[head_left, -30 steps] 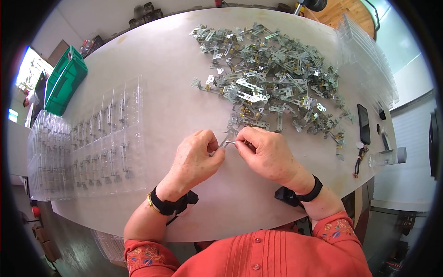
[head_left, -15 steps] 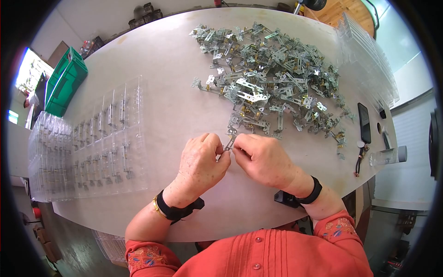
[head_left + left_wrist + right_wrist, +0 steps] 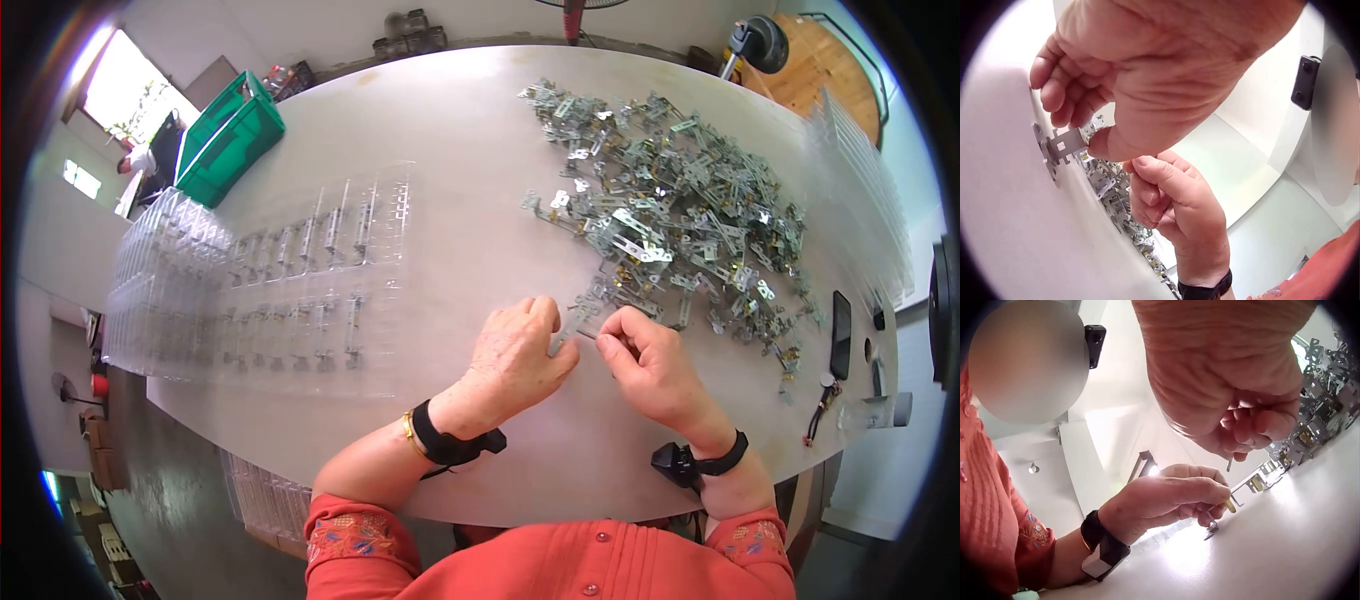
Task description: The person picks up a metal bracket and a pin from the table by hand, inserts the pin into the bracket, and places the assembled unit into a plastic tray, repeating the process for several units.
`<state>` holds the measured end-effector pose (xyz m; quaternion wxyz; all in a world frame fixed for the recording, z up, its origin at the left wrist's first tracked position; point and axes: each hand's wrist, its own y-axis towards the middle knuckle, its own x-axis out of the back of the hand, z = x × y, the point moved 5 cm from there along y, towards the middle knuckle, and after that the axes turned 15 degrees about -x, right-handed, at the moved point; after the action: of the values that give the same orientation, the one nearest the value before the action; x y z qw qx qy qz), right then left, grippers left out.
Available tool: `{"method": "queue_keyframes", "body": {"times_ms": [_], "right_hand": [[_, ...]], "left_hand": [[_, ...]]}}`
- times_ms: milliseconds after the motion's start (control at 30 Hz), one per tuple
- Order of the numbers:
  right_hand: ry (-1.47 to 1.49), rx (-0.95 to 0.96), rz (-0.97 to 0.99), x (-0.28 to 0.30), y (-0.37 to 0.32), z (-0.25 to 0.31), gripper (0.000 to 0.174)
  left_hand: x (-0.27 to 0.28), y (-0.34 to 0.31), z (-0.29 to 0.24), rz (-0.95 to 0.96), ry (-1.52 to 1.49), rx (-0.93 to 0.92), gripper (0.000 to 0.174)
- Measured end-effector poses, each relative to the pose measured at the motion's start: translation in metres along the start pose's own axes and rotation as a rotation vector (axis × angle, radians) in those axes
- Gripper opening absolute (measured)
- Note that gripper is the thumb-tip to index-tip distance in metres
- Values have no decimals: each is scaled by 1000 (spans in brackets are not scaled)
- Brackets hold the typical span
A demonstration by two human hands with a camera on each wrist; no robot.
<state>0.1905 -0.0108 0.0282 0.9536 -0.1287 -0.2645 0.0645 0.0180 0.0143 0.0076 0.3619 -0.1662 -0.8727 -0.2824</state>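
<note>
Left wrist view, bracket (image 3: 1074, 142) against thumb (image 3: 1101, 145)

L hand (image 3: 515, 355) nr R hand (image 3: 657, 370)

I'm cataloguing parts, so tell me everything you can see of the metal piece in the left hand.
The metal piece is thin and grey, apparently sheet metal. A flat strip with a squarish cut-out and small side tabs meets a plate set crosswise at its end. The left hand pinches it, the fingers hiding its other end. It is over the table, on the wearer's side of the pile; whether it touches the tabletop is unclear.
</note>
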Motion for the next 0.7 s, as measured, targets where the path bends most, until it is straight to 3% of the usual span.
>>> {"method": "queue_keyframes", "body": {"times_ms": [33,100,133,200,233,300,500,700], "right_hand": [[5,10,6,1,2,-1,9],[218,-213,300,-7,5,-14,13],[219,-209,305,-5,6,-15,13],[316,-281,564,-10,5,-16,16],[319,-278,572,-9,6,-18,16],[300,-221,764,-13,4,-19,17],[225,-218,816,-22,9,-31,18],[184,-237,814,-24,9,-34,19]], "left_hand": [[0,0,0,16,-4,9,27],[-1,0,5,29,-10,12,26],[-2,-1,6,46,-27,12,25],[-1,0,8,44,-34,44,24],[1,0,9,42,-45,73,23],[3,0,10,29,-60,93,22],[15,5,8,-45,-72,123,19],[65,1,2,-130,57,182,18]]}}
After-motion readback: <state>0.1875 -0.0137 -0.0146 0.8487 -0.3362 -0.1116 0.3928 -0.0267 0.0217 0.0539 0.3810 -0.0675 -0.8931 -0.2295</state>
